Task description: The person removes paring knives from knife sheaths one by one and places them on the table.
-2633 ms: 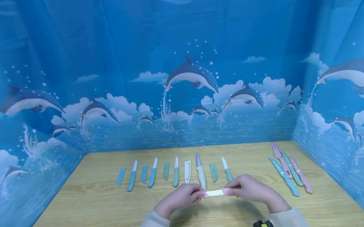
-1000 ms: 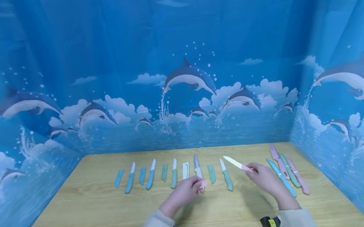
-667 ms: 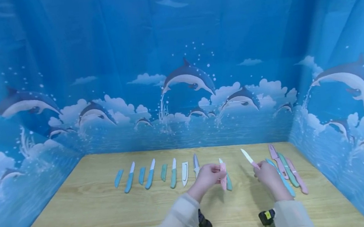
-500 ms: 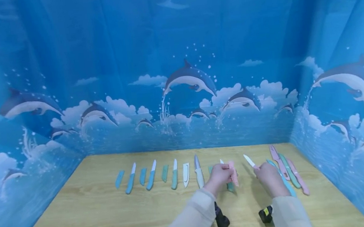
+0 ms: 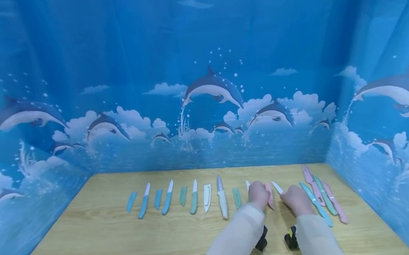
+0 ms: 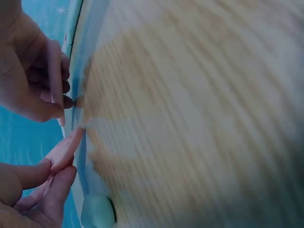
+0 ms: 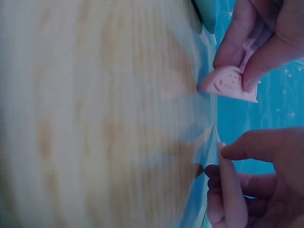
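My left hand (image 5: 258, 193) pinches a pink knife sheath (image 7: 230, 84) between thumb and fingers, low over the table. To its right, my right hand (image 5: 298, 200) grips a pink-handled knife (image 6: 55, 76), its pale blade pointing away from me. Sheath and knife stand side by side, apart from each other. Behind my left hand, a green-handled knife (image 5: 248, 184) is mostly hidden, only its blade tip showing. A green sheath (image 5: 237, 198) lies just left of that hand. Next to my right hand is a light-blue sheathed knife (image 5: 316, 204).
Along the wooden table (image 5: 127, 250) runs a row of bare knives and sheaths: blue knives (image 5: 167, 199), a green knife (image 5: 194, 198), a white sheath (image 5: 207, 198) and a white knife (image 5: 222, 199). Pink knives (image 5: 335, 203) and a green one (image 5: 324, 196) lie at the right. A dolphin-print curtain (image 5: 207, 152) encloses the table.
Both hands were together at the pink knife, then parted, the knife out of its sheath. My left hand has since carried the sheath rightward past the green knife; my right hand lowered the knife.
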{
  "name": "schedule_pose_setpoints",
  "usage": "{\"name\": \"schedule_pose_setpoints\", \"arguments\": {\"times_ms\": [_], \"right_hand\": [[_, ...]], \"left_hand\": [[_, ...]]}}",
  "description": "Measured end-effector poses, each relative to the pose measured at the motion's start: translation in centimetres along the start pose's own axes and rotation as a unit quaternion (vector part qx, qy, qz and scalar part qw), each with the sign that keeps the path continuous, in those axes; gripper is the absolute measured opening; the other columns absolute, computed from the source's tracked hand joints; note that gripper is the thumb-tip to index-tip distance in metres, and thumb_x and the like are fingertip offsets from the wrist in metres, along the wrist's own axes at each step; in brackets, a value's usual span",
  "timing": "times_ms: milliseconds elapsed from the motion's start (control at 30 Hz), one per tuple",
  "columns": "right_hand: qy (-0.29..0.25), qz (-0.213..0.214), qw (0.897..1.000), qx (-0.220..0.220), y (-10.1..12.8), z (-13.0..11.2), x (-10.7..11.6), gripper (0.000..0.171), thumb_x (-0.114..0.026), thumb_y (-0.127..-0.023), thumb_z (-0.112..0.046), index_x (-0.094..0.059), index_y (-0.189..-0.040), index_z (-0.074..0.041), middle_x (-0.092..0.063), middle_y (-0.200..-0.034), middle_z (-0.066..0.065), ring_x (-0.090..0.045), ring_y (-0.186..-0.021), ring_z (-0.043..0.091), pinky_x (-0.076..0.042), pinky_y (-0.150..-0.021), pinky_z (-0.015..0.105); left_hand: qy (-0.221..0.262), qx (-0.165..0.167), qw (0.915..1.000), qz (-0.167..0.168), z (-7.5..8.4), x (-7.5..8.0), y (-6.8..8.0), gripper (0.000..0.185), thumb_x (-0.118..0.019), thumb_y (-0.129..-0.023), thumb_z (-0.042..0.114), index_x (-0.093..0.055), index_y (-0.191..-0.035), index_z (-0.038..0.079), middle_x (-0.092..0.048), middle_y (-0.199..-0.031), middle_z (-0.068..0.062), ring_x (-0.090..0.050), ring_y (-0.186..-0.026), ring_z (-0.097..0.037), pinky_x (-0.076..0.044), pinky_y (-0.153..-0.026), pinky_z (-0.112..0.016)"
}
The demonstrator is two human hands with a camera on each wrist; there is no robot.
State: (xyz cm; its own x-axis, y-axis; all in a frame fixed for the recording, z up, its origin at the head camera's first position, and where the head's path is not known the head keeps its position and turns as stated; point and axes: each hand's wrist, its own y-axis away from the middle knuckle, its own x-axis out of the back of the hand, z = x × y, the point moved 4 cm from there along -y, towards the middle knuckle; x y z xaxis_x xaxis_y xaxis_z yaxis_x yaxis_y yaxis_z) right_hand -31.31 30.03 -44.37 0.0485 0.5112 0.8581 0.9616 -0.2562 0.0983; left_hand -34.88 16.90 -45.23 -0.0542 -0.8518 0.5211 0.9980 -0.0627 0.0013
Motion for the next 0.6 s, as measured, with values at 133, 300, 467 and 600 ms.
{"name": "schedule_pose_setpoints", "arguments": {"times_ms": [133, 300, 467, 600], "right_hand": [[-0.008, 0.001, 1.0, -0.001, 0.0, -0.05, -0.1, 0.028, -0.053, -0.093, -0.015, -0.062, -0.086, 0.009, -0.061, -0.075, 0.016, -0.054, -0.067, 0.026, -0.048, -0.064, 0.04], [-0.026, -0.019, 0.999, -0.013, 0.21, 0.13, -0.2, 0.026, -0.05, -0.096, -0.015, -0.061, -0.085, 0.006, -0.057, -0.065, 0.011, -0.053, -0.056, 0.02, -0.047, -0.054, 0.034], [-0.032, -0.043, 0.998, -0.022, 0.36, 0.6, -0.23, 0.023, -0.053, -0.093, -0.012, -0.059, -0.074, 0.0, -0.046, -0.045, -0.001, -0.045, -0.038, 0.01, -0.042, -0.042, 0.024], [-0.016, -0.05, 0.998, -0.019, 0.14, 0.66, -0.23, 0.028, -0.057, -0.092, -0.013, -0.06, -0.066, -0.002, -0.046, -0.041, -0.003, -0.044, -0.036, 0.009, -0.042, -0.046, 0.024]], "left_hand": [[-0.071, -0.004, 0.9971, -0.026, 0.37, -0.21, -0.31, 0.015, -0.07, -0.074, -0.002, -0.066, -0.061, 0.004, -0.067, -0.067, -0.006, -0.067, -0.078, -0.019, -0.052, -0.08, -0.025], [-0.205, -0.019, 0.9777, -0.039, 0.65, -0.16, -0.74, 0.01, -0.077, -0.073, 0.001, -0.071, -0.074, 0.009, -0.072, -0.083, -0.004, -0.069, -0.081, -0.017, -0.055, -0.072, -0.023], [-0.24, -0.012, 0.9699, -0.039, 0.52, -0.44, -0.89, 0.012, -0.063, -0.093, 0.013, -0.072, -0.088, 0.008, -0.072, -0.086, -0.005, -0.069, -0.08, -0.016, -0.056, -0.069, -0.024], [-0.247, -0.005, 0.9677, -0.049, 0.53, -0.75, -0.94, 0.013, -0.062, -0.093, 0.013, -0.072, -0.088, 0.007, -0.072, -0.088, -0.006, -0.069, -0.081, -0.015, -0.056, -0.071, -0.024]]}}
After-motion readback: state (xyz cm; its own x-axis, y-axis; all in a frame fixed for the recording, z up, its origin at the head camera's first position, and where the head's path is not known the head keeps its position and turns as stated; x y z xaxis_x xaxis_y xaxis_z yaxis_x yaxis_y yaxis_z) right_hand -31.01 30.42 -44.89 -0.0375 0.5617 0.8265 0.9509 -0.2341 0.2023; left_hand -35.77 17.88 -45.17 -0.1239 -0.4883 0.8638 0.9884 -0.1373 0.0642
